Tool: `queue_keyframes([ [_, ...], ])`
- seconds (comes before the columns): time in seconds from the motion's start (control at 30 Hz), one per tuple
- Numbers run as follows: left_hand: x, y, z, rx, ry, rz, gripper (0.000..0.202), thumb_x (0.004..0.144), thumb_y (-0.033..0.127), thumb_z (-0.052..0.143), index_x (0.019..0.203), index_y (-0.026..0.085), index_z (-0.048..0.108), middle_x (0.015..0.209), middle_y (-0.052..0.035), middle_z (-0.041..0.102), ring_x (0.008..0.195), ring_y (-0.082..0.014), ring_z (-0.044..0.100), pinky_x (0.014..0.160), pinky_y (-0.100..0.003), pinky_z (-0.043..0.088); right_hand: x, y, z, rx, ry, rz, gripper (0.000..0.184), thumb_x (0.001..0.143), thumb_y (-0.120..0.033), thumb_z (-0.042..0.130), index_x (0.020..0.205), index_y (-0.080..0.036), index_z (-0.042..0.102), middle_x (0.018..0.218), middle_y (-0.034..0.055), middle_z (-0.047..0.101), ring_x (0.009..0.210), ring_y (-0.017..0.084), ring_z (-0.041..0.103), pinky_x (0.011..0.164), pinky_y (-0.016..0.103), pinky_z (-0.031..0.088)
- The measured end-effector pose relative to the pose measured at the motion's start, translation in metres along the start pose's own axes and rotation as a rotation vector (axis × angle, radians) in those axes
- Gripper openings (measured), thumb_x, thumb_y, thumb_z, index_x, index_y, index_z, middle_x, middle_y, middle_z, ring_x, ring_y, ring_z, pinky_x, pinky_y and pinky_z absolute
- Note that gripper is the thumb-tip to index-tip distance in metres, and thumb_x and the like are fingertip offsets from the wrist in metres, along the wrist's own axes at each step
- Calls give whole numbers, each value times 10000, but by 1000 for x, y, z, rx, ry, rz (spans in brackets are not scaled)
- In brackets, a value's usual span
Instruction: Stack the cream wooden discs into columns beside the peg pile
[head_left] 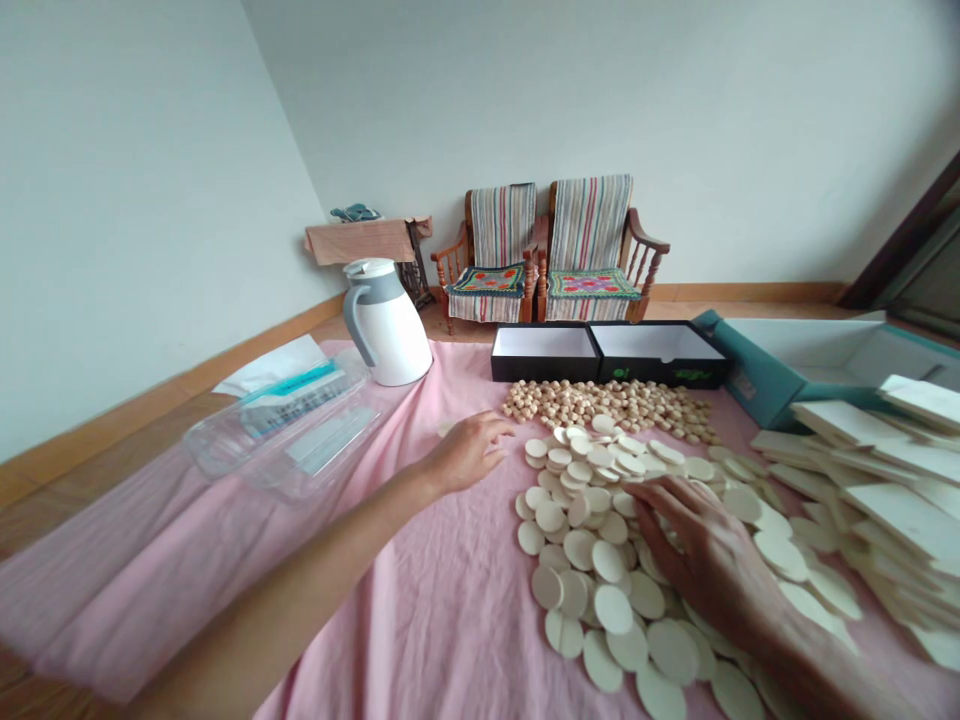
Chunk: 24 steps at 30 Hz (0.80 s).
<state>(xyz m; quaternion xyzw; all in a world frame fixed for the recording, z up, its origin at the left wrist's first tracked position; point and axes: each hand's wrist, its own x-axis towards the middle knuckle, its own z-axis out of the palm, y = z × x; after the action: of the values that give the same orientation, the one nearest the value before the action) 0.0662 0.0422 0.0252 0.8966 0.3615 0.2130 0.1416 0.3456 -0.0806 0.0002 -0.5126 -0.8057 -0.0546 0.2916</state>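
A spread pile of pale round wooden discs (609,562) covers the pink cloth before me. My right hand (705,540) rests over the discs, palm down, fingers stretched and a little apart; anything under the palm is hidden. At the left edge of the pile, my left hand (471,452) hovers low over the cloth with its fingers apart and nothing visible in them. Small wooden beads (600,405) lie in a band behind the discs, near the left fingertips. To the right, thin pale rectangular wooden boards (896,500) are heaped in loose stacks.
Two black open boxes (541,370) (660,370) stand behind the beads, beside a teal box (780,385). A white and grey jug (394,335) and a clear plastic case (247,440) are at left. Two wooden chairs (592,250) (499,250) stand by the wall.
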Motion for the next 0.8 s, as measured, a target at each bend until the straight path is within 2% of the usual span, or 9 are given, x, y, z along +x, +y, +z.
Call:
queue_keyframes([
  [0.07,8,8,15,-4,-8,70,320,793,140,579,1111,168,597,1127,-84,625,1030,-190,576,906,-311,461,0,0,0,0,-3,2,222,901,-230,457,1090,-197,568,939,54,613,860,181,560,760,332,430],
  [0.13,15,12,26,-2,-12,123,340,793,131,583,1130,168,589,1165,-84,619,1108,-200,540,976,-334,418,0,0,0,-2,-8,6,224,901,-228,455,1092,-198,567,938,54,613,860,182,559,759,333,431],
  [0.2,19,15,33,7,-22,145,289,808,134,570,1092,165,611,1128,-78,637,1088,-200,547,976,-334,412,-1,1,0,-2,-12,7,227,901,-227,452,1096,-197,565,933,55,611,854,182,559,755,334,431],
  [0.3,20,17,37,40,-18,112,187,836,139,531,978,164,649,983,-64,668,973,-191,580,888,-307,446,-1,2,1,-5,-20,7,229,902,-229,447,1096,-196,566,928,57,611,846,183,563,749,334,432],
  [0.47,1,22,25,207,36,-36,181,858,134,457,822,171,631,850,-55,635,854,-180,585,781,-283,457,0,1,0,-9,-20,10,206,901,-240,442,1042,-194,586,921,58,614,846,186,570,754,334,434],
  [0.6,-22,26,11,366,2,-138,123,828,150,510,862,172,625,862,-72,618,833,-207,580,754,-315,459,1,-1,-1,-27,-29,15,175,903,-246,433,908,-193,599,892,62,613,827,188,569,739,335,434],
  [0.7,-33,21,-1,264,25,-140,173,818,266,590,965,185,632,917,-66,618,857,-203,582,767,-306,462,0,0,-1,-40,-29,16,179,903,-250,430,870,-196,598,882,63,611,815,184,566,726,330,432],
  [0.8,-35,1,-18,173,147,-221,203,836,248,558,1004,176,646,954,-66,608,858,-177,585,778,-282,460,0,0,-1,-40,-27,6,177,901,-247,436,843,-196,595,878,64,608,811,182,562,724,330,426],
])
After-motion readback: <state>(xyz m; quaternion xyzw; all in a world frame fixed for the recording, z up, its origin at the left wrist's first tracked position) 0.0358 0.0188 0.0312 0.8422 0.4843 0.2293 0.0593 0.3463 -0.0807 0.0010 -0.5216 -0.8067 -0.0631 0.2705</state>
